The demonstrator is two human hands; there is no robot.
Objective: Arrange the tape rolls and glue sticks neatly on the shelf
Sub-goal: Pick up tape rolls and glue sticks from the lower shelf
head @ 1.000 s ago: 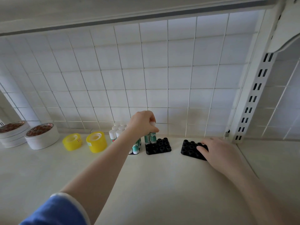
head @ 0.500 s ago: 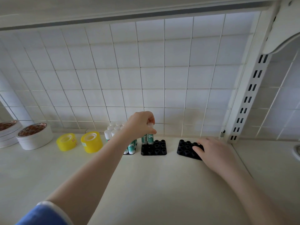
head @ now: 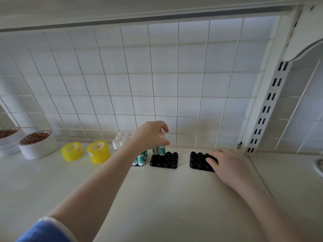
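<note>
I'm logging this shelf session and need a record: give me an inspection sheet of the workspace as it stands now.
Surface: cream shelf, white grid back panel.
Job's things: two yellow tape rolls; white tape rolls far left; glue sticks upright in black holders; middle holder mostly unfilled; right holder shows no sticks.
Clutter: nothing seen.
Grippers: left hand pinches a glue stick; right hand rests on right holder.
Cables: nothing seen.
Surroundings: slotted upright, bracket.

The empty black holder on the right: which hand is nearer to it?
Right. The right hand rests on the empty black holder; the left hand grips a glue stick over the neighbouring holder.
</note>
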